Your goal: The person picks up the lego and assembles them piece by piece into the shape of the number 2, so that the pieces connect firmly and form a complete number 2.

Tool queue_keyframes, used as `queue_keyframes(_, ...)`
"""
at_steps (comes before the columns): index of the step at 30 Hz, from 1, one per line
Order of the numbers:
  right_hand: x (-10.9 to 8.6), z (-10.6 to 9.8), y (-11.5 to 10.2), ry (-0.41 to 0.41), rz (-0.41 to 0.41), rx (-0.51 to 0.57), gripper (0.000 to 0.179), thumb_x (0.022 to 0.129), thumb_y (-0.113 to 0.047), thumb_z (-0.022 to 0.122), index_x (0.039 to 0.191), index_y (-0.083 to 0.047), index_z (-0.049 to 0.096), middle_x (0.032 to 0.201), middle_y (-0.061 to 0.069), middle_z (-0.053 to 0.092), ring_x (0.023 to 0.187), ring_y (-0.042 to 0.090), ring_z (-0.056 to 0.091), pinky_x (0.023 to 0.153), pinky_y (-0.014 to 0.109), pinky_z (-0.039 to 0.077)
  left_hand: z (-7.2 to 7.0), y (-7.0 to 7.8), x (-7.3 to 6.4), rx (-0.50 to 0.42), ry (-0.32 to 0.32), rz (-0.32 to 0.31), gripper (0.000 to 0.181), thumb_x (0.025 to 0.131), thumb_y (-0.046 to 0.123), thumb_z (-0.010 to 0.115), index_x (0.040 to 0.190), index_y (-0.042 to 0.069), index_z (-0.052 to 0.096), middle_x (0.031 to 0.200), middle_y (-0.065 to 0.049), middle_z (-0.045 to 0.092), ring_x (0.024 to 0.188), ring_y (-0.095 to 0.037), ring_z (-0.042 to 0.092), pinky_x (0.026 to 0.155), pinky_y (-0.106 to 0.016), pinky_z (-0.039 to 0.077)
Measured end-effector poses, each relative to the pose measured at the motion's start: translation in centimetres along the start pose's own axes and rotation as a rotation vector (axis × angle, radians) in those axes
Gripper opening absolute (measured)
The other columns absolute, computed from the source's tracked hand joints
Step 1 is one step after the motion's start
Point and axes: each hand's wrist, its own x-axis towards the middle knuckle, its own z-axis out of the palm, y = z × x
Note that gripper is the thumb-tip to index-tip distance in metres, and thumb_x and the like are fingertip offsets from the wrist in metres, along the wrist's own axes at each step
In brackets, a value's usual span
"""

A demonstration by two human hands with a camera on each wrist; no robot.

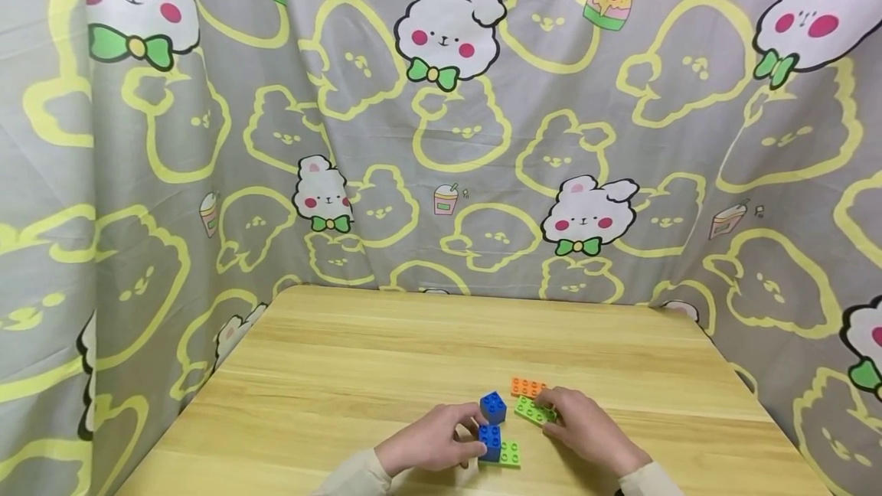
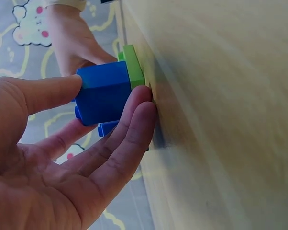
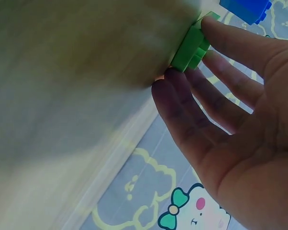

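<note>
My left hand [image 1: 432, 438] pinches a blue toy building brick [image 1: 490, 444] between thumb and fingers. That brick sits on the left part of a flat light-green brick [image 1: 511, 454], whose studs show to its right. In the left wrist view the thumb presses one side of the blue brick [image 2: 103, 93], and fingertips lie low beside it, close to the table. My right hand [image 1: 589, 429] grips a second flat green brick [image 1: 529, 409], seen edge-on as a green brick [image 3: 191, 45] between thumb and fingers in the right wrist view.
Another blue brick [image 1: 493, 407] stands just behind the left hand's one. An orange flat brick [image 1: 527, 386] lies right behind the green brick at my right hand. The wooden table [image 1: 413, 350] reaches back to a patterned curtain [image 1: 441, 243] on several sides.
</note>
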Motion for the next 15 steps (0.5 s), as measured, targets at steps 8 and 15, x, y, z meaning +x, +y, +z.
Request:
queue_keyframes(8,-0.03,-0.06,-0.06,0.010,0.012,-0.018,0.029,0.083,-0.007,0.082,0.110,-0.008,0.073,0.109,0.004,0.073,0.101,0.026,0.069,0.087,0.051,0.056,0.04,-0.12,-0.15,-0.010,0.001,-0.004,0.018,0.096,0.014,0.071,0.113,0.014,0.065,0.103,-0.003,0.072,0.067,-0.010,0.069,0.062,-0.023,0.056)
queue_keyframes(15,0.06,-0.41,-0.09,0.011,0.012,-0.036,0.028,0.085,-0.007,0.080,0.111,-0.011,0.073,0.111,0.002,0.073,0.101,0.025,0.070,0.087,0.049,0.057,0.13,-0.27,0.00,0.044,0.022,0.004,0.021,0.097,0.018,0.071,0.117,0.016,0.066,0.105,-0.001,0.072,0.078,-0.004,0.069,0.071,-0.022,0.054)
